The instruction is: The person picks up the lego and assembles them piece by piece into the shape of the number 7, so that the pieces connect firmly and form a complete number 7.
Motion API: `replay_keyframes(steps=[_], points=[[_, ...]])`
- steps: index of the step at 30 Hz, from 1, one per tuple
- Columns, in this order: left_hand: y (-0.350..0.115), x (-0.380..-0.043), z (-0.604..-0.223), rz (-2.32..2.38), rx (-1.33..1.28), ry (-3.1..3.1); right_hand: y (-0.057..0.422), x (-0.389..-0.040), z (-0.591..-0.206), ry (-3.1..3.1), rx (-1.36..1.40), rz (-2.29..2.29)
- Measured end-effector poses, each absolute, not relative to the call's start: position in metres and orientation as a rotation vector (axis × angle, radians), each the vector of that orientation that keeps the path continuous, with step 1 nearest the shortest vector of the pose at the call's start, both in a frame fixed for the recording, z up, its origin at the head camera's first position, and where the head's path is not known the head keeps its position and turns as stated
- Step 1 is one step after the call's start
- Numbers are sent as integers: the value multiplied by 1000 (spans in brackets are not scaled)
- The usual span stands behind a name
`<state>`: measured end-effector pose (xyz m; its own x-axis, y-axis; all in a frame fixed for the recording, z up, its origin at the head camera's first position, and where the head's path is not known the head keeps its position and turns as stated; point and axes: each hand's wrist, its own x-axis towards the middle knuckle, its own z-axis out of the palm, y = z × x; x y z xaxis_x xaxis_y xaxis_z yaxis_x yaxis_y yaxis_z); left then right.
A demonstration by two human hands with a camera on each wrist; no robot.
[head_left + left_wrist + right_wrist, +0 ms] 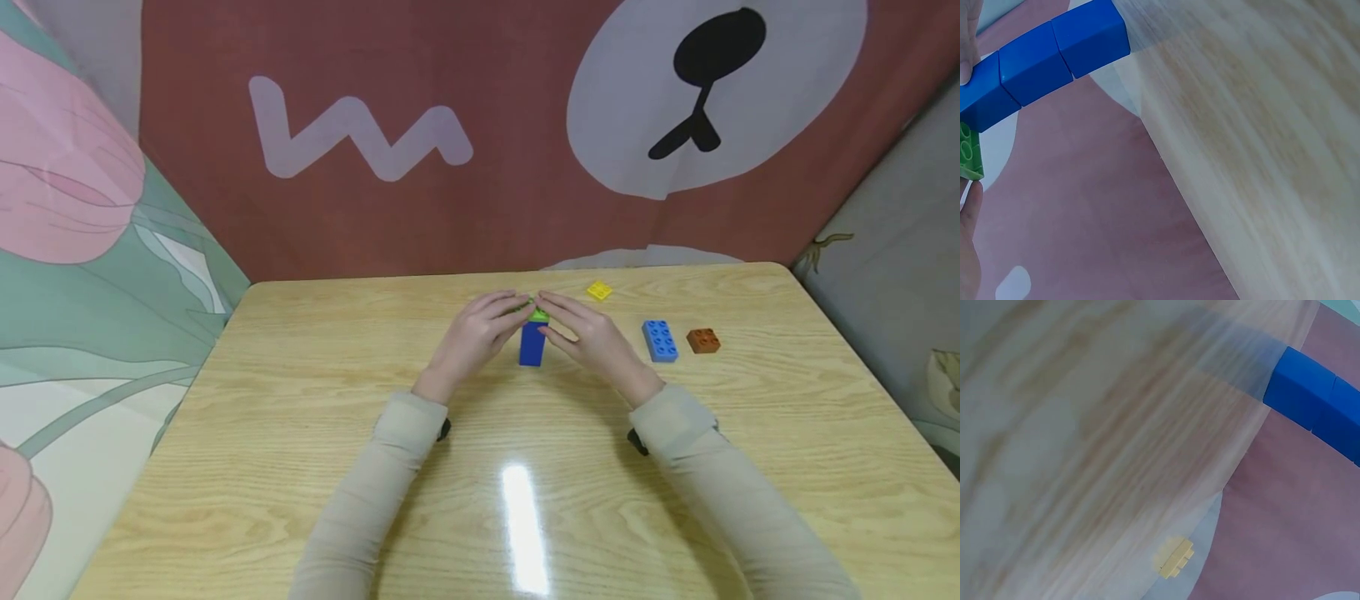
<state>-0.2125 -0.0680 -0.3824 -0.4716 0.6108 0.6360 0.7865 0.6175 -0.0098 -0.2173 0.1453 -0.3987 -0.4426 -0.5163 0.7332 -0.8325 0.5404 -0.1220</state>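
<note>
Grn brick (539,316) btwn L grip (480,327) & R grip (592,336)

No lettering, label, brand or number can be read with certainty in any view. Toward eleven o'clock in the head view, the reddish-brown backdrop (517,200) bears a thick pale zigzag stroke (369,140), M-like in shape; whether it is a letter cannot be told.

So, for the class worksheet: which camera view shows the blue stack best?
The left wrist view: the blue stack is large there, with three blocks and the seams between them visible. The right wrist view shows its lower part, cut off by the picture's edge. The head view shows it small, with no clear seams.
</note>
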Motion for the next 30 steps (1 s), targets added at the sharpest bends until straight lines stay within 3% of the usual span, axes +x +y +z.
replay_keyframes(steps=[30], points=[[-67,-211,-377,-426,-1087,-2308,145,-219,-400,-2155,1078,755]])
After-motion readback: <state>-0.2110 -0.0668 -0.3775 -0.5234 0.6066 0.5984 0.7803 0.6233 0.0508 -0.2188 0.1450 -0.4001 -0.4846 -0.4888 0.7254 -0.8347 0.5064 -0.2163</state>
